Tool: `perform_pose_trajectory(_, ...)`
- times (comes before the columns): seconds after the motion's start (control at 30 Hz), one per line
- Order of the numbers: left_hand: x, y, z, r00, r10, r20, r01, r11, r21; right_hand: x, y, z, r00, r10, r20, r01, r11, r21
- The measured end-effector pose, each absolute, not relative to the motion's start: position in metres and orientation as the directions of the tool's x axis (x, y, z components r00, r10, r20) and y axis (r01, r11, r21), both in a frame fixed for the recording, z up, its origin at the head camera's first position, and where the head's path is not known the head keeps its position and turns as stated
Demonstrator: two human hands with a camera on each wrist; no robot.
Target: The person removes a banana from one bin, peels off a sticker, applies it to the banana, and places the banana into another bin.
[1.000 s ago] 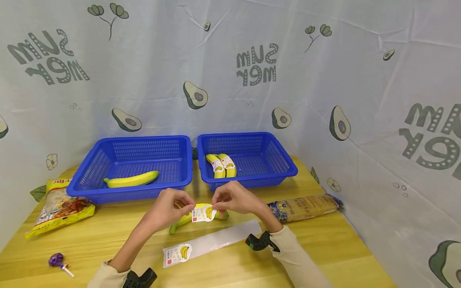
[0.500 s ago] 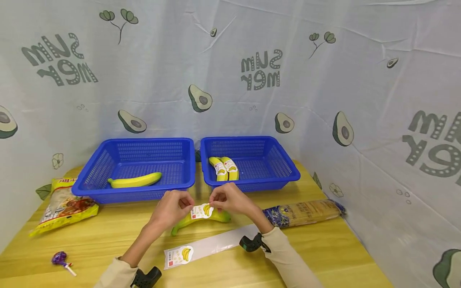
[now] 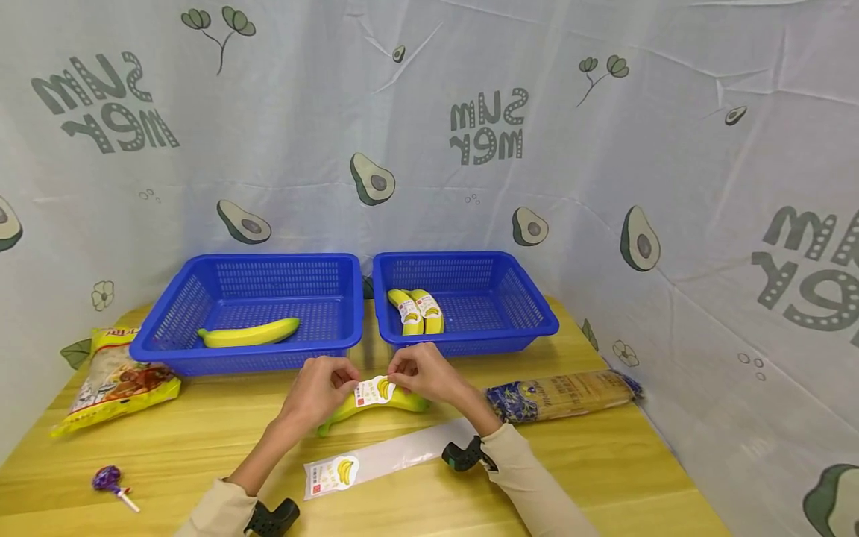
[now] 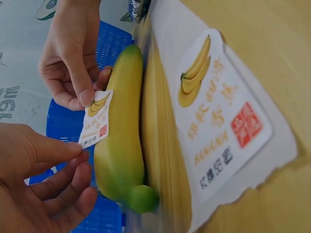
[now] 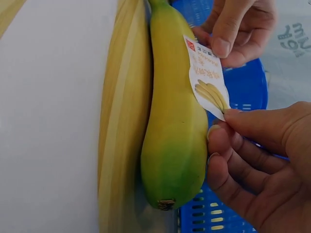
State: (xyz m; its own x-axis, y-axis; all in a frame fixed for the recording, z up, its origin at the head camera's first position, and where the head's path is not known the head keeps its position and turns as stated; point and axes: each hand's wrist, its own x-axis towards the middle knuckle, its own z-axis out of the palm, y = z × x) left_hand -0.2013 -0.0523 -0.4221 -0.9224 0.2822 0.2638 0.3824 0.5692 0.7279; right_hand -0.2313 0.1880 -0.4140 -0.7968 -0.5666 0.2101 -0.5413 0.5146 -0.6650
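Note:
A white banana sticker (image 3: pixel 373 391) is stretched between my two hands, up against the side of a yellow-green banana (image 3: pixel 403 403) lying on the table. My left hand (image 3: pixel 321 391) pinches one end of the sticker between thumb and finger. At the other end, my right hand (image 3: pixel 426 373) pinches the opposite corner. In the right wrist view the sticker (image 5: pixel 208 80) lies along the banana (image 5: pixel 175 111), its outer edge still in my fingertips. Closer to me lies a backing strip (image 3: pixel 396 455) bearing another banana sticker (image 4: pixel 218 116).
Behind stand two blue baskets: the left one (image 3: pixel 356 298) holds a banana (image 3: pixel 250 333), the right one (image 3: pixel 546 324) two labelled bananas (image 3: pixel 416 312). A yellow food bag (image 3: pixel 124 380) and a lollipop (image 3: pixel 110 481) lie left. A noodle package (image 3: pixel 567 395) lies right.
Both hands have lowered the sticker from above the banana until it lies against its side. The head view has shifted slightly; the baskets' contents are unchanged.

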Motion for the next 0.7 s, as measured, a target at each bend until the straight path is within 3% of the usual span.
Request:
perform_pose_trajectory(0.4,-0.2008,-0.0480,-0.4287,-0.920,0.255,0.298,0.391,0.547,0.740,-0.2314,0.1876,-0.4162,-0.792,-0.558,0.249,-0.572,0.535,-0.622)
perform_pose_trajectory(0.7,-0.1981,-0.0427,-0.4299,-0.898,0.284,0.338,0.441,0.590,0.676,-0.2321,0.1883,-0.4187,-0.760,-0.579,0.297,-0.626,0.526,-0.575)
